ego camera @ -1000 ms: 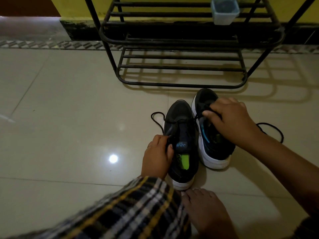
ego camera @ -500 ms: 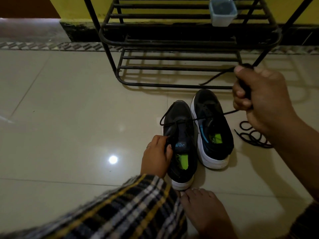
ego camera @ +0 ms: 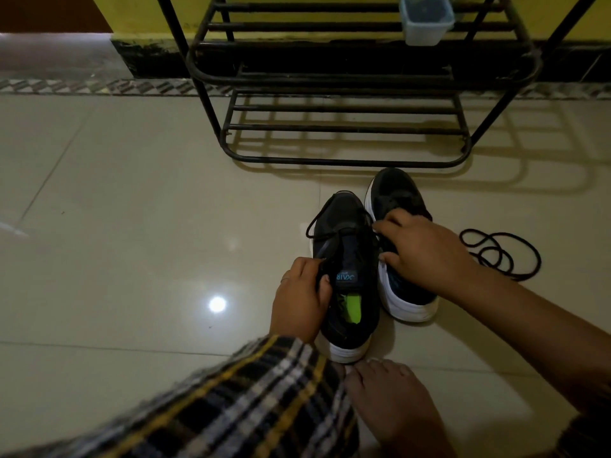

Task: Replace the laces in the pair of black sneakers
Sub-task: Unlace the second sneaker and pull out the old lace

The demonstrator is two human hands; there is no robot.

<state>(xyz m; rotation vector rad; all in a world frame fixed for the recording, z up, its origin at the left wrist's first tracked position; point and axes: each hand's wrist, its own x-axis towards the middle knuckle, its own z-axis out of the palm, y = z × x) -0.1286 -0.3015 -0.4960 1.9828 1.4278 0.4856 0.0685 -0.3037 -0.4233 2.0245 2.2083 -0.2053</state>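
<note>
While both black sneakers sit side by side on the tiled floor (ego camera: 132, 193), toes pointing away from me, I've got a hand on each. Left sneaker (ego camera: 347, 276) is nearer me, lace still threaded w/ a loop sticking out at its left side; my left hand (ego camera: 299, 302) grips its collar beside the tongue, thumb curled over the edge. Right sneaker (ego camera: 396, 206) sits a bit further fwd, touching the other; my right hand (ego camera: 420, 252) lies over its middle, fingers bent down onto the eyelet area, can't tell if they pinch anything. Pulled-out black lace (ego camera: 502, 252) lies coiled on the floor just right of that shoe. My bare foot (ego camera: 393, 401) is right behind the left heel. Black metal rack (ego camera: 347, 127) stands beyond, w/ a small plastic tub (ego camera: 426, 19) on it.
</note>
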